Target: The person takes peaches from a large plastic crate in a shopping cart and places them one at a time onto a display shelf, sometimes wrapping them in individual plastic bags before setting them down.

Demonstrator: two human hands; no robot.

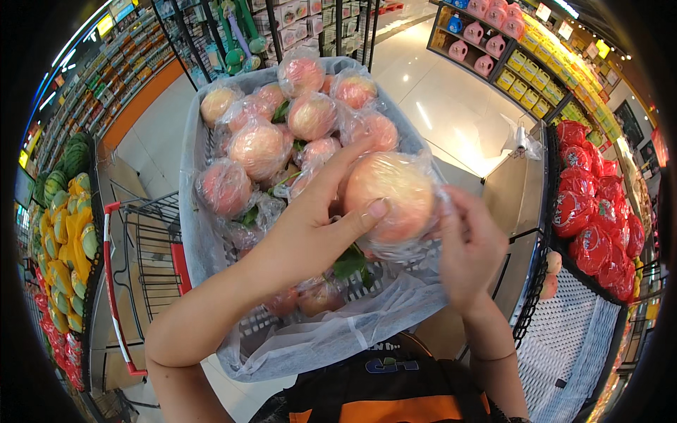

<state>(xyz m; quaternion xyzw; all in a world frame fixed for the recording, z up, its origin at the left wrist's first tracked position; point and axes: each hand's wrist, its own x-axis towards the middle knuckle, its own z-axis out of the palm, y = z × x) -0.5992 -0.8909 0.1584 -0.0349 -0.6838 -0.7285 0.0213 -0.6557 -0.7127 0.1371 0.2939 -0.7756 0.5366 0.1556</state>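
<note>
Both hands hold one pink-yellow apple (389, 192) wrapped in a clear plastic bag, raised just above a crate. My left hand (310, 225) grips its left side, thumb across the front and fingers over the top. On the apple's right side, my right hand (471, 243) touches the loose plastic; it is motion-blurred. Below sits a grey plastic crate (190, 169) lined with clear film and filled with several more bagged apples (261, 148), some with green leaves.
A red-handled wire shopping cart (141, 261) stands at left beside shelves of melons and yellow fruit (67, 233). At right, red-wrapped fruit (589, 211) fills a display above white mesh padding (564, 331). Shop aisles with shelving lie ahead across a shiny floor.
</note>
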